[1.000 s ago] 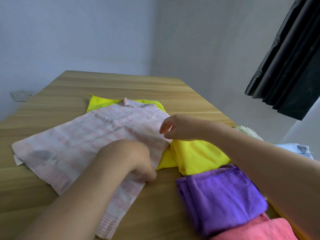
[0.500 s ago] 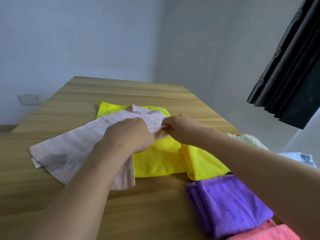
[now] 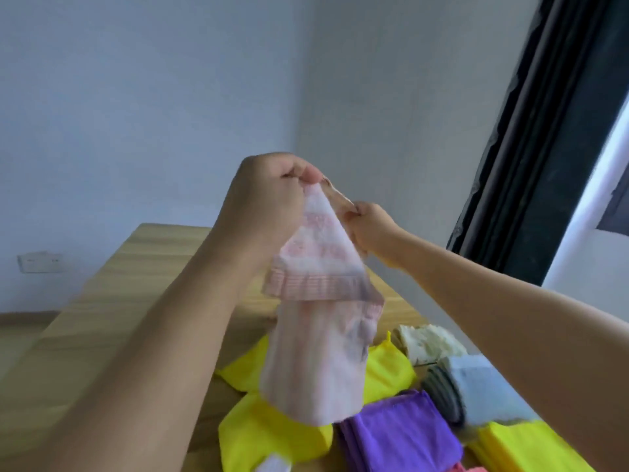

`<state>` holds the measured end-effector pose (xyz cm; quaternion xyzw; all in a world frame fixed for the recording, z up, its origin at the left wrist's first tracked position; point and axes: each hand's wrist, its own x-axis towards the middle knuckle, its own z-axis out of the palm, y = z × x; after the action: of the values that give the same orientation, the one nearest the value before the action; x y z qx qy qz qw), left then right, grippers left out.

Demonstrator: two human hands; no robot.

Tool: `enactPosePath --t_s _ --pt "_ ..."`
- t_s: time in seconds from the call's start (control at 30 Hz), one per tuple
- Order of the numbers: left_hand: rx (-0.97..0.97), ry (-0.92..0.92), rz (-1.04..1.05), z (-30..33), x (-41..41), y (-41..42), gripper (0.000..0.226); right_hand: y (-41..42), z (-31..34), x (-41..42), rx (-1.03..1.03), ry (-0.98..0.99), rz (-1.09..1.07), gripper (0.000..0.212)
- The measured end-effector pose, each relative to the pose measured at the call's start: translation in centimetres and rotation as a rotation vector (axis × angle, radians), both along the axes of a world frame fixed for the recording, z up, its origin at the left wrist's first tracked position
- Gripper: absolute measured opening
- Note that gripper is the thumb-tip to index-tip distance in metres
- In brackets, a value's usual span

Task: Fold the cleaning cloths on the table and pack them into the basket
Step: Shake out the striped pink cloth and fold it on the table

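A pale pink striped cloth (image 3: pixel 320 335) hangs in the air above the table, pinched at its top edge by both hands. My left hand (image 3: pixel 269 202) grips one corner, and my right hand (image 3: pixel 367 229) grips the edge just to the right of it. Beneath it a yellow cloth (image 3: pixel 272 437) lies spread on the wooden table (image 3: pixel 112 321). A folded purple cloth (image 3: pixel 401 437) rests at the near right. No basket is in view.
More folded cloths sit at the right: cream (image 3: pixel 429 342), light blue (image 3: pixel 483 386), grey (image 3: pixel 442 393), another yellow (image 3: pixel 524 447) and a pink edge (image 3: pixel 466 468). A black curtain (image 3: pixel 544 131) hangs at the right. A wall socket (image 3: pixel 39 262) is on the left wall.
Both hands have lifted the pink striped cloth off the table into the air. The view has tilted upward, and the yellow cloth underneath is now uncovered.
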<state>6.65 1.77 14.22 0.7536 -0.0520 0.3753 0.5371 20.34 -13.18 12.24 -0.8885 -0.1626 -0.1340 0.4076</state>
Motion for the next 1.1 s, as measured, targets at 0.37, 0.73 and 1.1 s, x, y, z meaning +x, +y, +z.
enactPosePath --t_s 0.37,0.73,1.1 --pt "0.461 -0.295 0.155 9.0 -10.7 -4.3 0.014 -9.2 13.5 -14.9 0.105 -0.131 0.019 0.022" --pt "0.235 -0.128 -0.215 14.8 -22.3 -9.4 0.042 -16.4 19.7 -31.2 0.007 0.160 0.392 0.018" --pt "0.563 -0.118 -0.568 20.3 -33.0 -13.5 0.031 -21.1 21.2 -39.7 0.029 -0.058 0.312 0.033"
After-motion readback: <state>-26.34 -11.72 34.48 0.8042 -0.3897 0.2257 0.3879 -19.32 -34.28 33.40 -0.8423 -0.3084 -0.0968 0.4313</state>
